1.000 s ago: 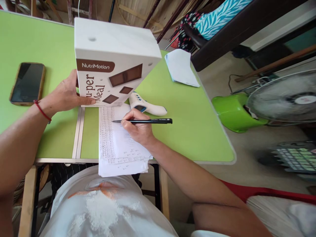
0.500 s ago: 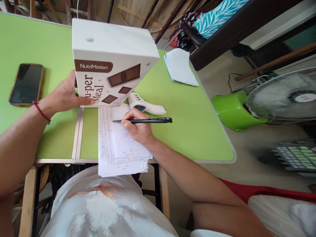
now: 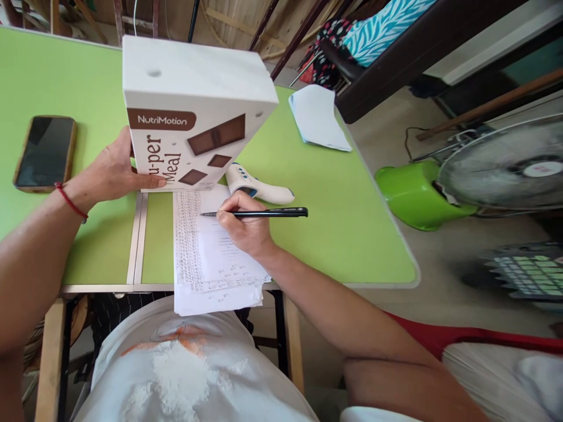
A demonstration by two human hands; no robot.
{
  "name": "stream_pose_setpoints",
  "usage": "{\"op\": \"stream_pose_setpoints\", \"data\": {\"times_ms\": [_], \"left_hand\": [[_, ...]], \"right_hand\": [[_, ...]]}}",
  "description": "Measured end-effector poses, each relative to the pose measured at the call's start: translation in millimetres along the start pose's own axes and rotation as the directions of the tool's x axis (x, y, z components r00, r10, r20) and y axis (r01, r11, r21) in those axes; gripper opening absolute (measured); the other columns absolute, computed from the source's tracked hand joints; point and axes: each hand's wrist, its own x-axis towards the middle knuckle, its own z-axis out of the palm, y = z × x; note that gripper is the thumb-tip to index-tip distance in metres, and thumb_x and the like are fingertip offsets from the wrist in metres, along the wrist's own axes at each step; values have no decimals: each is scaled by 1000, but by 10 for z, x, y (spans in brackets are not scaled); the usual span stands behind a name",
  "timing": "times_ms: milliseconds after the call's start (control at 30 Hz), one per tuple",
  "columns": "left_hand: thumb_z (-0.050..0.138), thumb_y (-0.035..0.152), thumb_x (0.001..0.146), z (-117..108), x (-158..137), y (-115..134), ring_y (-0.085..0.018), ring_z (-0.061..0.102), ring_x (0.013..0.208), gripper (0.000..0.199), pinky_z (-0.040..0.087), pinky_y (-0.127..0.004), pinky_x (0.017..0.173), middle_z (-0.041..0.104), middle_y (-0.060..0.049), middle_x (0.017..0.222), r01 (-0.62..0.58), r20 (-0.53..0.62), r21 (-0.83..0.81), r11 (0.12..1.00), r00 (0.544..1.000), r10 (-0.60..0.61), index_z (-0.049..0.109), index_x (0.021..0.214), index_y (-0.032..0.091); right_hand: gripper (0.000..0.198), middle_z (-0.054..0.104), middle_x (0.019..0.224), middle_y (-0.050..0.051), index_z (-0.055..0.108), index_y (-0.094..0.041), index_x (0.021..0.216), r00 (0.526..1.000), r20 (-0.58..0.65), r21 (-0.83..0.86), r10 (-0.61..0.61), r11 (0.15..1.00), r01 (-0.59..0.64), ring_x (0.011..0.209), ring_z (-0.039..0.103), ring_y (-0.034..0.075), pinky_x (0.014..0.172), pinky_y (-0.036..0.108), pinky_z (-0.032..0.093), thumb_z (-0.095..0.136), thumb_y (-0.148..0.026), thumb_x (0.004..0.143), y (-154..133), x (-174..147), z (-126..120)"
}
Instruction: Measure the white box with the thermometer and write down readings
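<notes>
My left hand (image 3: 116, 170) grips the lower left edge of a white box (image 3: 193, 76) marked NutriMotion, with the thumb across its printed front and the other fingers hidden behind. The box stands on the green table, over the upper end of a stack of paper sheets (image 3: 224, 246). Small handwriting fills the left side of the top sheet. Closed around a black pen (image 3: 281, 213), my right hand (image 3: 246, 225) rests on the paper, the tip pointing left at the written lines. Just beyond that hand lies a white and blue infrared thermometer (image 3: 261, 189).
A smartphone (image 3: 45, 152) in a brown case lies at the left of the green table (image 3: 343, 234). Folded white paper (image 3: 319, 117) sits near the right edge. Past that edge stand a green stool (image 3: 407, 196) and a fan (image 3: 505, 164).
The whole view has shifted slightly, so the box and table appear a little further left. Both hands keep their holds; the pen's rear end has tipped up very slightly.
</notes>
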Motion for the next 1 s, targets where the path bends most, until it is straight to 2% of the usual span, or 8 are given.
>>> {"op": "stream_pose_setpoints", "data": {"times_ms": [333,467,600,700,833,1000], "left_hand": [[72,77,66,-9,-6,2,-34,54,119,87,47,-50,100,69,-3,107,-8,16,67,998,1000,7,54,124,15],[73,75,66,-11,-4,6,-32,55,116,87,47,-48,99,69,-3,108,-27,12,60,998,1000,27,52,127,15],[74,73,66,-13,-4,5,-33,56,116,88,48,-49,97,69,-3,109,-13,8,61,998,1000,12,51,128,16],[74,74,65,-13,-4,6,-35,56,117,87,48,-49,96,69,-4,111,-2,11,65,998,1000,1,53,126,16],[74,75,64,-11,-3,14,-37,55,119,85,47,-51,99,69,-5,111,6,4,61,998,1000,-6,55,124,18],[76,69,67,-13,-4,63,-37,55,121,80,46,-51,101,69,-6,110,-17,10,20,1000,1000,17,53,125,19]], "right_hand": [[17,48,53,-5,45,-23,62,1000,19,-35,8,999,-8,50,41,10,48,26,35,57,-23,75,12,-15,4],[16,48,53,-6,46,-23,62,1000,4,-20,2,1000,-2,49,41,10,48,26,34,56,-22,75,3,-9,2],[15,48,51,-6,46,-24,62,999,-33,-17,6,1000,-7,47,41,9,47,26,33,55,-21,73,-11,2,-1],[15,48,51,-6,45,-24,62,1000,-15,-38,24,999,-25,48,40,9,47,26,34,55,-22,73,-16,5,-6],[15,47,51,-6,45,-23,61,1000,3,-34,24,999,-24,48,40,9,47,26,34,55,-23,73,-20,2,-9],[14,48,52,-5,45,-23,61,999,-35,-24,29,999,-30,49,41,10,47,26,34,54,-22,72,-24,9,-13]]}}
